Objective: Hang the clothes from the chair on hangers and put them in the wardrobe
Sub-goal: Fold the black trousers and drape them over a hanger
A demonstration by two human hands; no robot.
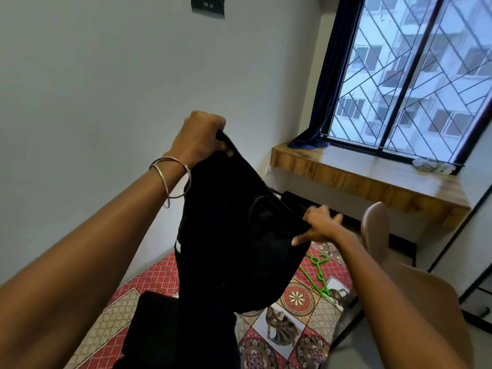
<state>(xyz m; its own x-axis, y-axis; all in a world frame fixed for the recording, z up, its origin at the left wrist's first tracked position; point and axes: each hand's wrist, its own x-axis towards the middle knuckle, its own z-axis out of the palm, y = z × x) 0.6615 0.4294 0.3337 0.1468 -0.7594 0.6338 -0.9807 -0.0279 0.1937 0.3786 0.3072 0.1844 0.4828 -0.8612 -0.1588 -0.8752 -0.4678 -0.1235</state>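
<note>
Head view: black garment (234,235) held up in mid-air above the bed; bed is the ref point for everything below
Left hand (199,137): fingers curled tight round garment's top edge, raised high over the bed; two thin bangles (173,179) on the wrist
Right hand (319,225): lower, thumb & fingers pinching garment's edge on the other side; remaining fingers spread loose
Garment: hangs down betw. both hands, lower end draping toward the bed; small white tag (177,246) on its left edge, no text readable
Bed (279,328): patterned cover, red lattice w/ floral & figure panels
Green hanger (316,272): lying flat on the bed cover, right of the garment, not touched by either hand
Chair (378,230): beige back, just beside the bed's right edge
Window ledge (372,179): wood, beyond the bed's far end; window w/ grille above it; dark blue curtain (327,83) at its left
Wall sign (208,6): dark plate high above the bed; characters too blurred to read
</note>
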